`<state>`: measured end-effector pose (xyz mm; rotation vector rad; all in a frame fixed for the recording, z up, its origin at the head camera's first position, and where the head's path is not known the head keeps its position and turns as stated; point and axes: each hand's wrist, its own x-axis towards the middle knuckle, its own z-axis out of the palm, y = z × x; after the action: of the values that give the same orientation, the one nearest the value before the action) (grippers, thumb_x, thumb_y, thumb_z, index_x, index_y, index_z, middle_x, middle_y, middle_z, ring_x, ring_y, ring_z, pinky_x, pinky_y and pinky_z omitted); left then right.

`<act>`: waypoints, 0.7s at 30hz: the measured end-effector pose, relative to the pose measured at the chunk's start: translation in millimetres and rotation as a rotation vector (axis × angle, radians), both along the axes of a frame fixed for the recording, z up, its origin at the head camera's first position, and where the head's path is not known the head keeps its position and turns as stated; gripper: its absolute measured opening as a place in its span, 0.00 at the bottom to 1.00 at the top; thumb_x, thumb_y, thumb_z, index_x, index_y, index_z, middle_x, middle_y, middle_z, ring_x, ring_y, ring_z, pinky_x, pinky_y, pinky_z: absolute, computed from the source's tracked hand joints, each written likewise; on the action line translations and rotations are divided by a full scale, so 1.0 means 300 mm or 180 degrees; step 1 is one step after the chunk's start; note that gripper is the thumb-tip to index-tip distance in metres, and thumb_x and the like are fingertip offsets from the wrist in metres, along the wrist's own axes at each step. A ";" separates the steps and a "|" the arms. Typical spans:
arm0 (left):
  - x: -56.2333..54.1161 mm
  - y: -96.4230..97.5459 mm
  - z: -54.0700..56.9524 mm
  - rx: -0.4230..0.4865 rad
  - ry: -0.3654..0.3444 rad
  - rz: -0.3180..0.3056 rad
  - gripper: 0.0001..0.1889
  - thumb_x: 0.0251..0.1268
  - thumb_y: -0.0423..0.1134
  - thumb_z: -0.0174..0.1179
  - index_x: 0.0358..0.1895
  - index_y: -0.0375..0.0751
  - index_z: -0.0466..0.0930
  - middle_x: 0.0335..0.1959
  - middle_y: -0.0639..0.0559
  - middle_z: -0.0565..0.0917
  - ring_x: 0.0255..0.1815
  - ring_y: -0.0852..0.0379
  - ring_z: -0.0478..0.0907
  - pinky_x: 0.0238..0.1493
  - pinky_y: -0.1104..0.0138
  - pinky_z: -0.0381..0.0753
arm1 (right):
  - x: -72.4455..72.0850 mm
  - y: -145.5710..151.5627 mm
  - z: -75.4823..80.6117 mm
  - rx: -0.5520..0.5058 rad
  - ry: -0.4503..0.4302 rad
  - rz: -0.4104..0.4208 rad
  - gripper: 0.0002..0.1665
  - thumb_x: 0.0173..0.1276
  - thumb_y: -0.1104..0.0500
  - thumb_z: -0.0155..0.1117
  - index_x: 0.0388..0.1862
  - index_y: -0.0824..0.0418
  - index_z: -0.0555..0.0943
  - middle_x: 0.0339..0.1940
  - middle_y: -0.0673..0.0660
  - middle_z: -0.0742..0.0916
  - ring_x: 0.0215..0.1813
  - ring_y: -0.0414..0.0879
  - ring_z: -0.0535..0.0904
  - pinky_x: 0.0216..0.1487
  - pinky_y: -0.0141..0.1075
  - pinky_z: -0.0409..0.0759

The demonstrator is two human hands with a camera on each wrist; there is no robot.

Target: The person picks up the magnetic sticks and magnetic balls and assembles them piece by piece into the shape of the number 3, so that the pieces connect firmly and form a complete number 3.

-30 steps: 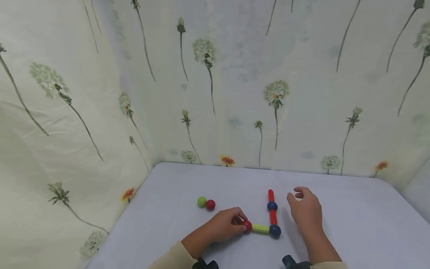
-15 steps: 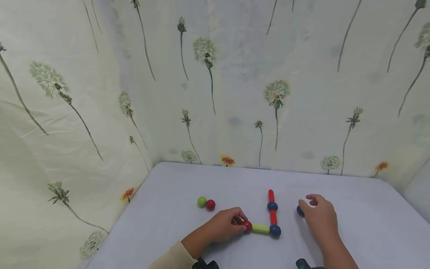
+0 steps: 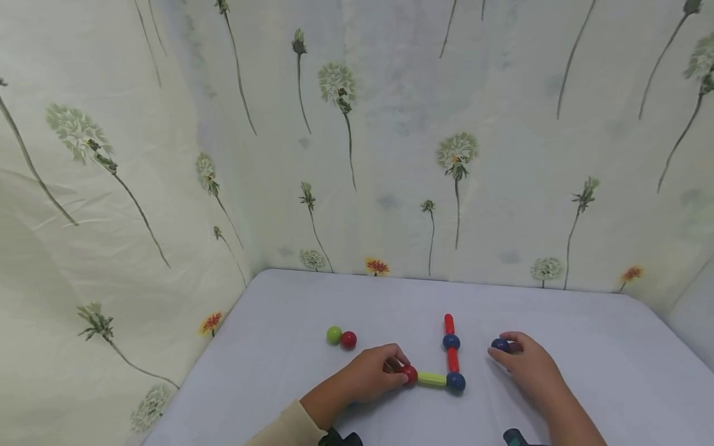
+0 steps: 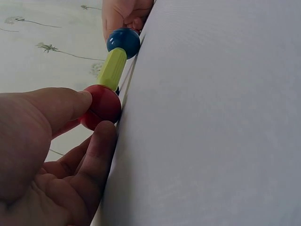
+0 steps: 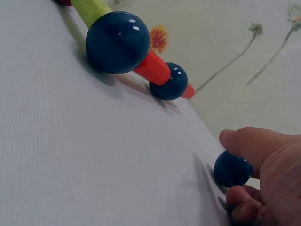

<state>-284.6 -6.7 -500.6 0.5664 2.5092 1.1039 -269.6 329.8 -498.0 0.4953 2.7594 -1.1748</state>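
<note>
1. Left hand (image 3: 368, 375) pinches the glossy red ball (image 3: 409, 375) ending the yellow-green rod (image 3: 432, 379), lower centre, steadying the chain.
2. Right hand (image 3: 527, 365) curls its fingers (image 5: 251, 146) round a loose dark-blue ball (image 3: 499, 344), right of the chain, on the pale worktop (image 3: 586, 359).

Soft even light, faint shadows

The right hand (image 3: 530, 365) slides away from the red stick (image 3: 452, 359) to the table's right, drops lower, and now its fingertips (image 5: 244, 143) close round a loose blue ball (image 3: 499, 344), which was hidden a second ago.
</note>
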 end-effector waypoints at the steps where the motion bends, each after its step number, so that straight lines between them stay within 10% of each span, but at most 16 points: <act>1: 0.000 0.000 0.001 0.0010 0.0001 0.0003 0.09 0.69 0.44 0.71 0.45 0.63 0.81 0.41 0.67 0.84 0.40 0.66 0.78 0.48 0.66 0.83 | -0.002 0.004 -0.001 0.0052 0.0012 0.0035 0.50 0.69 0.34 0.68 0.75 0.66 0.66 0.71 0.78 0.72 0.69 0.74 0.70 0.65 0.68 0.73; 13: 0.007 0.004 0.004 0.0070 -0.0025 0.0007 0.09 0.69 0.43 0.71 0.45 0.62 0.81 0.40 0.66 0.84 0.40 0.65 0.79 0.48 0.65 0.83 | -0.014 0.028 -0.021 0.0098 0.0016 -0.0002 0.46 0.71 0.38 0.68 0.76 0.66 0.67 0.75 0.76 0.70 0.76 0.77 0.60 0.71 0.71 0.61; 21: -0.001 -0.002 0.001 0.0053 0.0026 -0.0035 0.10 0.69 0.42 0.71 0.45 0.61 0.81 0.39 0.66 0.84 0.39 0.65 0.78 0.46 0.66 0.82 | -0.006 0.015 -0.030 0.0186 0.0195 0.0088 0.45 0.70 0.36 0.68 0.73 0.64 0.71 0.71 0.73 0.76 0.69 0.71 0.71 0.64 0.69 0.69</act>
<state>-284.9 -7.3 -500.3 0.5896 2.5033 1.1215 -271.4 334.4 -507.0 0.4327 2.8498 -1.1249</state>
